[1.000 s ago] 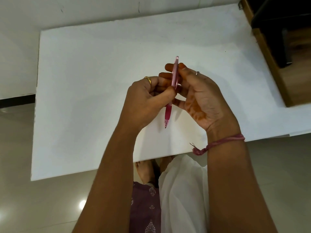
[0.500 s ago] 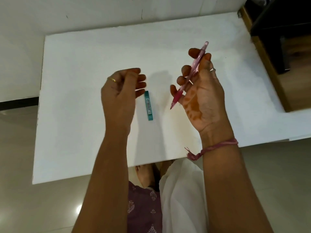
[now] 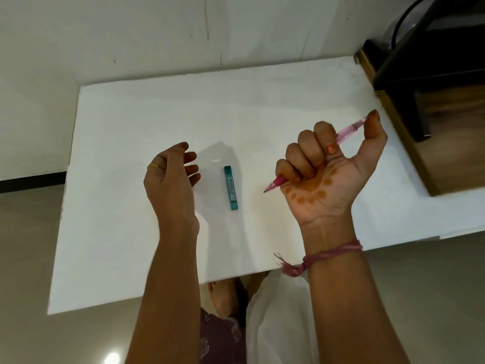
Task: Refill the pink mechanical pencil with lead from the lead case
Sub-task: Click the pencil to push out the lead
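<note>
Head view: right hand [image 3: 325, 174] fisted around pencil [image 3: 349, 130], left hand [image 3: 170, 177] loosely open beside case [image 3: 231, 187] on tabletop [image 3: 131, 122]; risks snapping lead one-handed.

Both forearms are bare. The left hand [image 3: 170, 177], at mid-frame, wears a thin gold ring [image 3: 152, 166]. The right hand [image 3: 325, 174] has orange henna dots on the palm and stained fingertips. A frayed pink thread [image 3: 328, 256] is knotted around its wrist.

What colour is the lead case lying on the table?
Teal, with a pale label strip; the lead case shows clearly in the head view.
</note>
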